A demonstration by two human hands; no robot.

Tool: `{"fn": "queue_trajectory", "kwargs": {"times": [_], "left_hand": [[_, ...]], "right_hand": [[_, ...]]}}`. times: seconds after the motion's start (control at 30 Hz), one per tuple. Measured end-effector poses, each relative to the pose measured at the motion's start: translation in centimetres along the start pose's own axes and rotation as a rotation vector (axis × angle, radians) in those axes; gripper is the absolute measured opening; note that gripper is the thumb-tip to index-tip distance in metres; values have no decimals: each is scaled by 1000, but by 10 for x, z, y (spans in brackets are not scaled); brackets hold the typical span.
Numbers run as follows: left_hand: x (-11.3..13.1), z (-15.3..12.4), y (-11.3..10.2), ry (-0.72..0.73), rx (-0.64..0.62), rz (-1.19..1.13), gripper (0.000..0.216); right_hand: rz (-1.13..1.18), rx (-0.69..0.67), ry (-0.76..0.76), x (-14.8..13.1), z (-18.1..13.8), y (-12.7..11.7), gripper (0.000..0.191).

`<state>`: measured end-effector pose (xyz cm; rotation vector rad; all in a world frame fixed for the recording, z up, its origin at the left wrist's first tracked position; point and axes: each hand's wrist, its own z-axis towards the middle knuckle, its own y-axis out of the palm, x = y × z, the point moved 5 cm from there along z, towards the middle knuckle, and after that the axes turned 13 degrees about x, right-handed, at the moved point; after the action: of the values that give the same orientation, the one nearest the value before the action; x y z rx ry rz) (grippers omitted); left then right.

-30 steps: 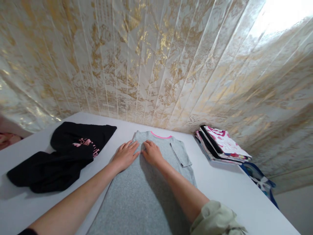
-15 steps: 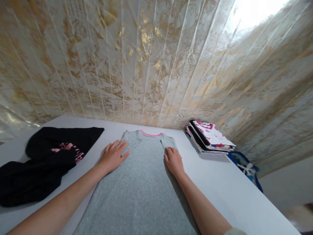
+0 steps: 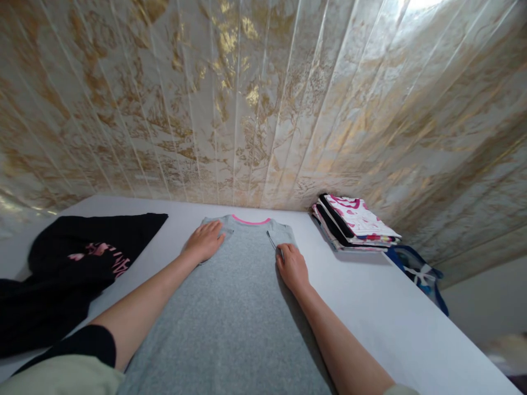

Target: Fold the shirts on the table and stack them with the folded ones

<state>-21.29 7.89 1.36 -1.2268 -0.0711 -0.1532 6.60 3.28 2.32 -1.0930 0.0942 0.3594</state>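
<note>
A grey shirt (image 3: 239, 296) with a pink neckline lies flat and spread out, its collar at the far end. My left hand (image 3: 205, 241) rests open and flat on its left shoulder and sleeve area. Near the right sleeve, my right hand (image 3: 293, 267) is closed around a slim, pointed metal tool that looks like small scissors (image 3: 270, 240). The tip points away from me over the shirt, while most of the handle is hidden by my fingers.
A black garment (image 3: 82, 263) with pink print lies rumpled at the left of the white table (image 3: 354, 307). Folded clothes (image 3: 356, 222) are stacked at the far right, beside a blue-edged bag (image 3: 420, 277). A gold-patterned curtain (image 3: 247, 137) hangs behind the table.
My left hand has slid up and slightly right, onto the shirt's left shoulder. My right hand stays by the right sleeve with the scissors. The view has shifted slightly.
</note>
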Motion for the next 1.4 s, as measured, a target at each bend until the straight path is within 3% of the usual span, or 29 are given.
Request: {"fn": "queue_trajectory", "kwargs": {"times": [0.2,0.43,0.67,0.87,1.03,1.23,1.33,1.4], "left_hand": [[-5,-3,3,-66,-30,57,62],[-3,-4,1,-83,-31,56,62],[-2,-4,-1,-95,-35,50,60],[-3,-4,0,-80,-15,58,61],[-3,-4,0,-87,-13,49,61],[-2,-4,0,-92,-22,46,61],[-3,-4,0,-91,-24,62,61],[-3,-5,1,-91,-26,61,62]], "right_hand": [[-35,-20,-4,0,1,5,38],[-111,-25,56,2,3,-4,18],[-206,0,60,3,5,-4,13],[-155,38,73,6,4,-11,12],[-104,-7,47,1,-1,-17,18],[-61,-53,-30,-11,31,-22,35],[-94,-121,-76,-11,54,-6,39],[-140,-155,-23,-2,63,10,44]]}}
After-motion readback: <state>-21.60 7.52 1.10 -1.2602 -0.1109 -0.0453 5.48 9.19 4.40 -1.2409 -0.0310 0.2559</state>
